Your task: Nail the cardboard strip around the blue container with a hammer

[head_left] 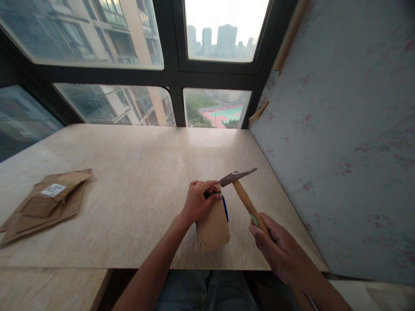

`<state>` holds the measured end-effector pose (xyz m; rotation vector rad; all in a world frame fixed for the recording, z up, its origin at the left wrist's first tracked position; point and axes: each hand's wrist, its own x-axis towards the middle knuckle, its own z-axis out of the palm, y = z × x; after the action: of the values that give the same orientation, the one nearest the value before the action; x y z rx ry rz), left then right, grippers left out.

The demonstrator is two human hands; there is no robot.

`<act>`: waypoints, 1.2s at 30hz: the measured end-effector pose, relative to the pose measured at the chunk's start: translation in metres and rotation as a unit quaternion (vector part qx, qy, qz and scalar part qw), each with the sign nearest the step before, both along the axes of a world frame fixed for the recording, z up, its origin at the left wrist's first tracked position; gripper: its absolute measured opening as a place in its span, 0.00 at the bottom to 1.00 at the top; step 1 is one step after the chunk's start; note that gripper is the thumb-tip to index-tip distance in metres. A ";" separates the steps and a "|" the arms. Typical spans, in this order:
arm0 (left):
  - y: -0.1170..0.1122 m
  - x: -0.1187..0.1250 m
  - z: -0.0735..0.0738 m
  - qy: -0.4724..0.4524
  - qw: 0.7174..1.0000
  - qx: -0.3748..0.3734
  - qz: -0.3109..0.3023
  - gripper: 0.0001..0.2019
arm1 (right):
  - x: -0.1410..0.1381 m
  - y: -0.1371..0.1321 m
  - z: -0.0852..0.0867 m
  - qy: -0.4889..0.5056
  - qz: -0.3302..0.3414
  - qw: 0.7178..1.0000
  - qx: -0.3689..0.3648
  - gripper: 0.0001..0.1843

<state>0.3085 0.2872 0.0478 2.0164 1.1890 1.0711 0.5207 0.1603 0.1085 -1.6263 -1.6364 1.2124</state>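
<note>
My right hand (275, 242) is wrapped around the wooden handle of a hammer (248, 201). Its metal head hangs over the far end of a light brown board (212, 226), close to the fingers of my left hand (201, 201). That hand rests on the board's far end with thumb and fingers pinched together. Something small and dark shows between them, too hidden to name. A blue piece (225, 209) sticks out along the board's right side; what lies under the board is mostly hidden.
Flat brown cardboard packages (69, 203), one with a white label, lie on the left of the marble-patterned counter (136, 172). A dark-framed window (177, 77) borders the back. On the right rises a floral-papered wall (340, 129). The counter's front edge is at my lap.
</note>
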 end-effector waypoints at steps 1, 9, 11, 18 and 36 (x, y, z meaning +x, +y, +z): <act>0.000 0.000 0.000 0.004 1.000 0.001 0.001 0.16 | 0.000 0.000 -0.001 -0.011 0.004 1.000 -0.004 0.18; -0.001 0.000 0.004 0.013 1.000 0.003 0.000 0.14 | -0.002 -0.001 -0.005 0.006 -0.001 1.000 -0.010 0.17; -0.001 0.000 0.004 0.014 1.000 0.007 0.000 0.13 | -0.003 -0.002 -0.006 0.023 -0.006 1.000 -0.015 0.17; -0.002 -0.001 0.002 0.002 1.000 0.004 -0.006 0.16 | -0.004 -0.006 -0.009 0.045 0.000 0.998 -0.041 0.21; -0.003 -0.002 0.002 -0.030 1.000 -0.002 0.008 0.14 | -0.006 -0.010 -0.015 0.088 -0.071 0.993 -0.020 0.22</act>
<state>0.3065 0.2837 0.0500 1.9607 1.1768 1.1275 0.5144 0.1500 0.0932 -1.5809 -1.3734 1.2828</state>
